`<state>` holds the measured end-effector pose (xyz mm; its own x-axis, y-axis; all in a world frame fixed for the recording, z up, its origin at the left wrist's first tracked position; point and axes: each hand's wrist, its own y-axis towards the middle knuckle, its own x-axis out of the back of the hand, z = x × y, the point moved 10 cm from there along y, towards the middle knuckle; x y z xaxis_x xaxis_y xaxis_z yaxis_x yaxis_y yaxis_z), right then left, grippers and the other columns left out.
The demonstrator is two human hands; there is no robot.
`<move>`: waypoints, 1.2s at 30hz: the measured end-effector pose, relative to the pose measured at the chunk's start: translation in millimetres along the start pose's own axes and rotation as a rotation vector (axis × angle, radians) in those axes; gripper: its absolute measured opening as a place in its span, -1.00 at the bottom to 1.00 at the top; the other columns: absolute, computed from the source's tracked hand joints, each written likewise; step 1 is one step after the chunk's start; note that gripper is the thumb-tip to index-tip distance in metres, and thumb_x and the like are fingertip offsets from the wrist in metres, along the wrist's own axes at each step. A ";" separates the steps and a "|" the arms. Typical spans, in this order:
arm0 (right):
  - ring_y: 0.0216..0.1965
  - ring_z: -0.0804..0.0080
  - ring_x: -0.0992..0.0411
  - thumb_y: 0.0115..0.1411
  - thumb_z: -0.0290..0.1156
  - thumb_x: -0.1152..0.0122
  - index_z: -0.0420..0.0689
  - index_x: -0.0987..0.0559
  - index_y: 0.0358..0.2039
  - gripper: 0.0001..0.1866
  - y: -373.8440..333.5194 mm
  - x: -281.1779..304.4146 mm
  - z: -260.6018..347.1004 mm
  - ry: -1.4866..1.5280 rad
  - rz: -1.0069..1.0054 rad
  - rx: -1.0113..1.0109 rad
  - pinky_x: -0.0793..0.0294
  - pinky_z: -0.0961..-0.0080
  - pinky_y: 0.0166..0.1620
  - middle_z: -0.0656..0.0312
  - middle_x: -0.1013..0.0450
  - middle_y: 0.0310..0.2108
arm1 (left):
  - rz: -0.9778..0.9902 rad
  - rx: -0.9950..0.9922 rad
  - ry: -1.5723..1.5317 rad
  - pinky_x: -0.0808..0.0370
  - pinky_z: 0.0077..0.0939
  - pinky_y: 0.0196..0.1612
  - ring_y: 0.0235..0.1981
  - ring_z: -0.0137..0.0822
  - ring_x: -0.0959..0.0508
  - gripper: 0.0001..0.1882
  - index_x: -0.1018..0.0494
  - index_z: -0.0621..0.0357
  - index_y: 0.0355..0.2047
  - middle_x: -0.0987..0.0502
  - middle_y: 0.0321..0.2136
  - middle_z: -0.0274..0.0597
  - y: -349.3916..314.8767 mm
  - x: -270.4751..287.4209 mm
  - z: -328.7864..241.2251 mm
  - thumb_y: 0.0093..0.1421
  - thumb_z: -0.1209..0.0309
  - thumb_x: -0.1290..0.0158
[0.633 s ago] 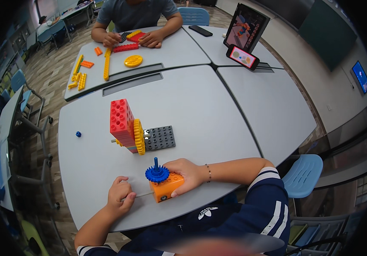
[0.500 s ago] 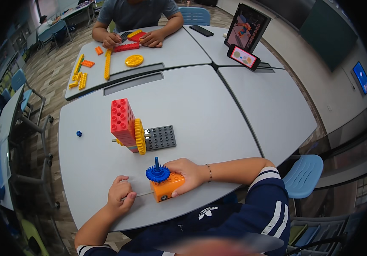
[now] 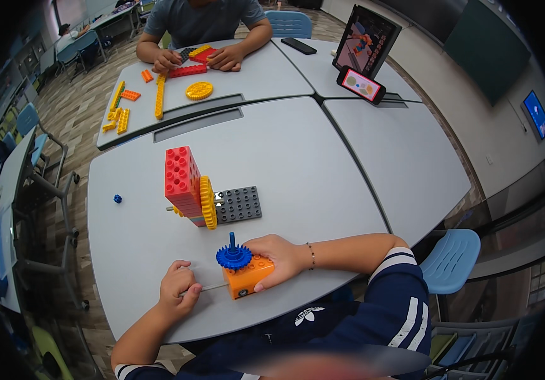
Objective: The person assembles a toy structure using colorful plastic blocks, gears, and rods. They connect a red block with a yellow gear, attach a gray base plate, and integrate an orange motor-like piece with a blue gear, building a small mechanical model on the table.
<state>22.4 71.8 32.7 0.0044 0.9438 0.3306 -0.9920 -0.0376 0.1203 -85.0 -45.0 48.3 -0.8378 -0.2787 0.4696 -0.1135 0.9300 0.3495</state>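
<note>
My right hand [image 3: 283, 258] is wrapped round an orange building block [image 3: 252, 276] near the table's front edge, thumb along its near side. On top of this block sits a blue gear [image 3: 234, 258] with a blue axle standing upright through it. To the left, my left hand [image 3: 178, 288] is closed, pinching a thin, pale rod or cord [image 3: 215, 287] that runs to the block. Beyond my hands stands a tower of red bricks [image 3: 182, 180]. A large yellow gear [image 3: 207, 202] is mounted upright on its right side, beside a dark grey studded plate [image 3: 242, 204].
A small blue gear [image 3: 118, 199] lies at the left. Across the table, another person's hands [image 3: 225, 58] are at red and yellow bricks, near a flat yellow gear wheel [image 3: 199, 90]. A tablet [image 3: 366, 41] and a phone [image 3: 361, 85] stand at the far right.
</note>
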 end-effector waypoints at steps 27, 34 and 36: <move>-0.19 0.20 -0.49 -0.12 -0.02 -0.41 -0.06 -0.52 -0.03 -0.36 -0.3 -0.3 -1.0 -0.008 0.001 -0.017 -0.45 0.44 -0.07 0.12 -0.50 -0.18 | 0.003 -0.013 -0.002 -0.35 -0.17 -0.05 -0.64 -0.26 -0.29 -0.66 -0.24 0.13 -0.68 -0.23 -0.70 -0.28 -0.1 0.5 -1.6 0.21 0.36 -0.01; -0.18 0.21 -0.49 -0.11 -0.02 -0.40 -0.04 -0.52 -0.02 -0.36 0.0 -0.6 -0.3 -0.010 0.014 -0.031 -0.44 0.44 -0.06 0.12 -0.51 -0.17 | 0.010 -0.009 -0.007 -0.35 -0.16 -0.06 -0.63 -0.25 -0.30 -0.67 -0.25 0.13 -0.68 -0.25 -0.69 -0.28 -0.5 0.5 -1.0 0.21 0.37 -0.01; -0.17 0.21 -0.49 -0.11 -0.02 -0.40 -0.04 -0.52 -0.02 -0.36 0.1 -0.7 -0.1 -0.012 0.018 -0.037 -0.44 0.44 -0.05 0.13 -0.51 -0.17 | 0.013 -0.008 -0.009 -0.34 -0.16 -0.04 -0.64 -0.28 -0.29 -0.66 -0.24 0.12 -0.67 -0.25 -0.70 -0.30 -0.4 0.1 -0.7 0.23 0.34 0.01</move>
<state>22.2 71.1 32.4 -0.0120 0.9391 0.3435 -0.9959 -0.0419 0.0800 -84.7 -45.6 48.8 -0.8440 -0.2645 0.4666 -0.0986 0.9317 0.3497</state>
